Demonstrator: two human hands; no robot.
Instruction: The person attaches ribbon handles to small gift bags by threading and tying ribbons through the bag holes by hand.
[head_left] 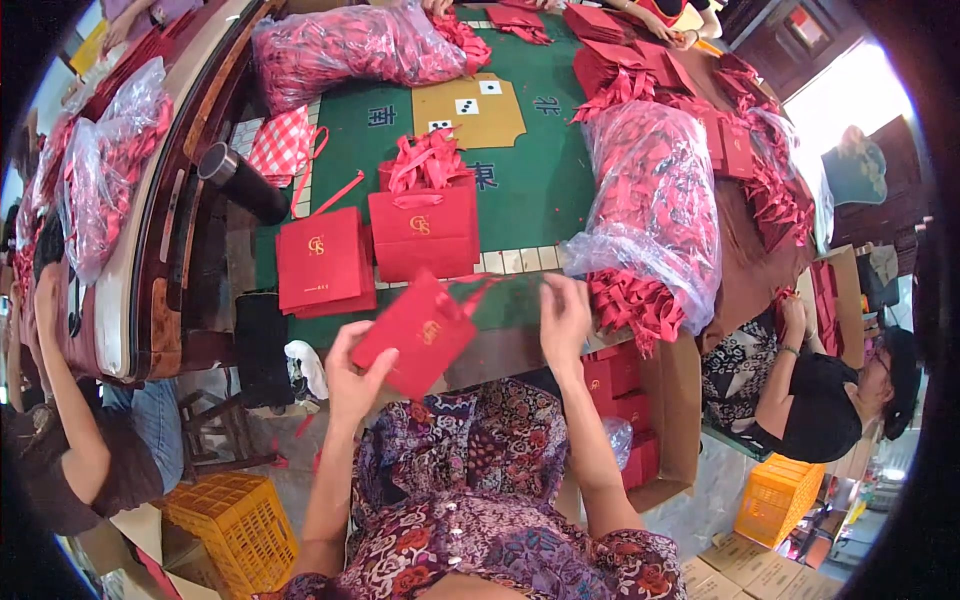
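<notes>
My left hand is closed on the lower left edge of a small red paper gift bag with gold print, held tilted above the table's near edge. A red ribbon sticks out from the bag's top toward the right. Close by, my right hand is apart from the bag, its fingers curled in; whatever they may pinch is hidden. Beyond the bag stand a stack of flat red gift bags and another red gift bag with a bunch of red ribbons at its top.
A clear plastic sack of red ribbons lies to the right; another ribbon sack lies far left. A dark tumbler leans at the left. Below right is a cardboard box of red bags. People work on both sides and across the green table.
</notes>
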